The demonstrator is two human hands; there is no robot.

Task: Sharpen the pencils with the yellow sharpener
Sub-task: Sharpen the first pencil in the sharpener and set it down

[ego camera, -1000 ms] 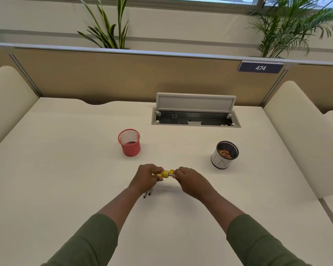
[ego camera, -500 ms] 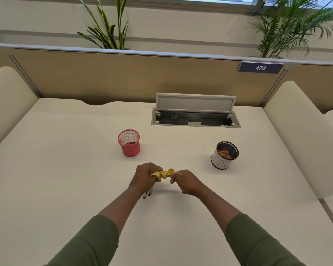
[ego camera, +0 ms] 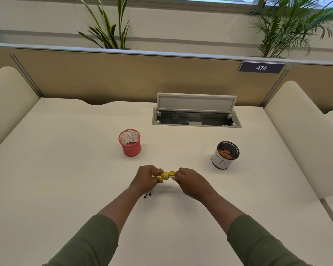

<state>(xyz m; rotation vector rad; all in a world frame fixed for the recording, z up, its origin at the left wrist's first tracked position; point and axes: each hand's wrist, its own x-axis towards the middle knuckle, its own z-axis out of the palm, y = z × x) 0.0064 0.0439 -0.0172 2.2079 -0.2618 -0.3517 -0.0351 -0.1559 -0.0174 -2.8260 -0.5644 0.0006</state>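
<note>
the left hand (ego camera: 147, 178) held the yellow sharpener (ego camera: 165, 175) closed in its fingers, just above the bench (ego camera: 65, 169) at its middle. the right hand (ego camera: 190, 182), at three o'clock of the sharpener, pinched a pencil (ego camera: 171, 176) whose end sat in the sharpener. to do it well, i think the pencil should stay straight in the hole and turn gently. two pencils (ego camera: 148, 194) lay at six o'clock of the left hand.
</note>
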